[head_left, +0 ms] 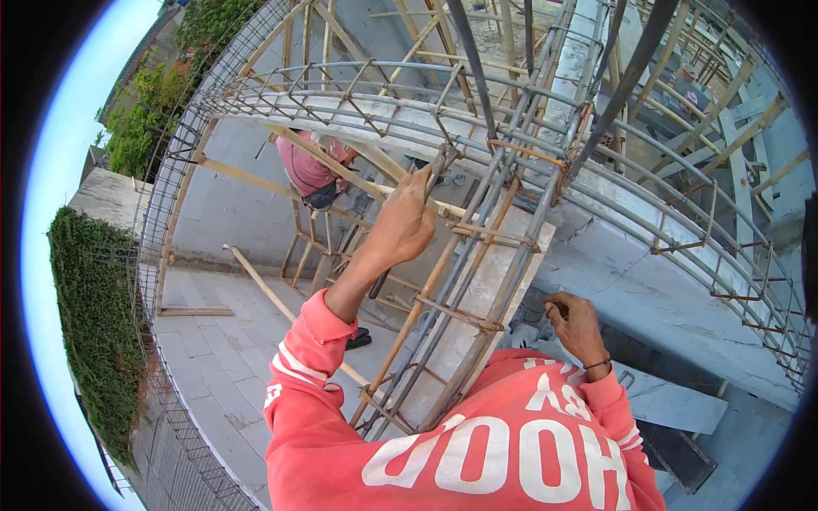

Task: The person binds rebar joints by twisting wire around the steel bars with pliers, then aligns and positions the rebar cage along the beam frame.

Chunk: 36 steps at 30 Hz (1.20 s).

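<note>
My left hand (402,223) is closed around a dark metal hand tool (443,159), which looks like pincers. The tool's head touches or is just over a bar of the curved rebar cage, left of where several bars cross. A dark handle end shows below my wrist. Near my chest, right of the straight rebar cage (464,281), is my right hand (579,328), its fingers curled together; what they hold, if anything, is too small to tell. Rusty stirrups ring the grey bars, and a rusty tie (528,156) lies at the crossing.
A person in a pink shirt (308,170) bends below, beyond wooden braces. Upright bars (622,85) rise close in front. A curved concrete beam (665,289) runs right beneath more rebar. A wooden pole (264,285) leans lower left; wire mesh (153,230) edges the left side.
</note>
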Each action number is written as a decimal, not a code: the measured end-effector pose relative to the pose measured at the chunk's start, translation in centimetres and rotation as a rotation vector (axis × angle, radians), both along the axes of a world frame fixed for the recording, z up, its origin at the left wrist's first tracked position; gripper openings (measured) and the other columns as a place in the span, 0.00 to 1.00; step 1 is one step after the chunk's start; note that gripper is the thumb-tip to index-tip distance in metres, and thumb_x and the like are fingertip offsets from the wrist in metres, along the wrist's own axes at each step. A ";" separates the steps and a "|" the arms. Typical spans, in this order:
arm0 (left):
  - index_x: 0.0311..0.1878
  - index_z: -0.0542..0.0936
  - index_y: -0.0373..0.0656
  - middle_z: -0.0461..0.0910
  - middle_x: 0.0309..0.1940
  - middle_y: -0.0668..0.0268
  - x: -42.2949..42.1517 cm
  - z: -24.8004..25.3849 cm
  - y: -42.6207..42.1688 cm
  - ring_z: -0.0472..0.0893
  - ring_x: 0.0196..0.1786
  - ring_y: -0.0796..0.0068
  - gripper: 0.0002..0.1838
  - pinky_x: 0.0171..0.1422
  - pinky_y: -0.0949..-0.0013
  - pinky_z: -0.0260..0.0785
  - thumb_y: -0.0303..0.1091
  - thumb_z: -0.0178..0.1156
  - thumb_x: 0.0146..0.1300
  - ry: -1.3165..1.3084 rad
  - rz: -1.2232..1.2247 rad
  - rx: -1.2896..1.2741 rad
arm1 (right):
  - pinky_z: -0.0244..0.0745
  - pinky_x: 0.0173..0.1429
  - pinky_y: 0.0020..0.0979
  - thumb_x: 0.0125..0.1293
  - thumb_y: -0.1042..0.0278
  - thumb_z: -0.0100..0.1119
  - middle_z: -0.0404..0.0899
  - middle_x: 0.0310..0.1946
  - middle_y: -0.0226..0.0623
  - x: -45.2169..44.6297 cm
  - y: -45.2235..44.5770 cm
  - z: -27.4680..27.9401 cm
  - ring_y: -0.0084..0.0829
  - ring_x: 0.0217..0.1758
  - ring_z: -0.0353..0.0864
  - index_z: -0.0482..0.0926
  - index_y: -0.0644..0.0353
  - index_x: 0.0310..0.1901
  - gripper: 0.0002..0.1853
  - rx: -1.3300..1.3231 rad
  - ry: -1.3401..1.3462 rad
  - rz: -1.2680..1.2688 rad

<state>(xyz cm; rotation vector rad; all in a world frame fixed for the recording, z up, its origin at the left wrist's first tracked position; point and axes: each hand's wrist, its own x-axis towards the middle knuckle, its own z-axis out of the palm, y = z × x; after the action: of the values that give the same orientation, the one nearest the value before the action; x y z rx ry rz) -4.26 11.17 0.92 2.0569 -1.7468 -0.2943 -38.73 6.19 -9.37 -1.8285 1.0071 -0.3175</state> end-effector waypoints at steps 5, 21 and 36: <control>0.66 0.67 0.30 0.76 0.57 0.36 -0.9 -0.1 -0.3 0.78 0.58 0.31 0.29 0.65 0.41 0.70 0.25 0.53 0.59 -0.101 0.135 0.031 | 0.78 0.42 0.41 0.68 0.69 0.59 0.86 0.31 0.50 0.1 0.2 -0.1 0.49 0.33 0.85 0.87 0.65 0.40 0.10 -0.020 0.003 0.007; 0.48 0.70 0.32 0.82 0.37 0.41 0.3 1.1 -1.1 0.84 0.34 0.39 0.20 0.36 0.46 0.77 0.42 0.60 0.69 -0.386 0.157 0.000 | 0.77 0.39 0.40 0.68 0.70 0.60 0.84 0.27 0.51 -0.5 0.6 0.5 0.45 0.28 0.85 0.86 0.68 0.41 0.10 0.040 -0.024 -0.005; 0.36 0.79 0.37 0.83 0.26 0.65 4.7 1.5 -2.7 0.79 0.29 0.80 0.19 0.30 0.70 0.67 0.46 0.70 0.68 0.482 -0.093 0.226 | 0.78 0.44 0.39 0.67 0.68 0.60 0.86 0.31 0.51 0.1 1.0 -0.2 0.47 0.34 0.87 0.86 0.68 0.43 0.12 0.055 -0.017 0.063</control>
<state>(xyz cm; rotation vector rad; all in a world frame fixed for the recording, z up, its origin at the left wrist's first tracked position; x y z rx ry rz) 0.46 8.50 2.47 1.8446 -1.5599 -0.9680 -38.66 7.22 -9.55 -1.8012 0.9356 -0.2638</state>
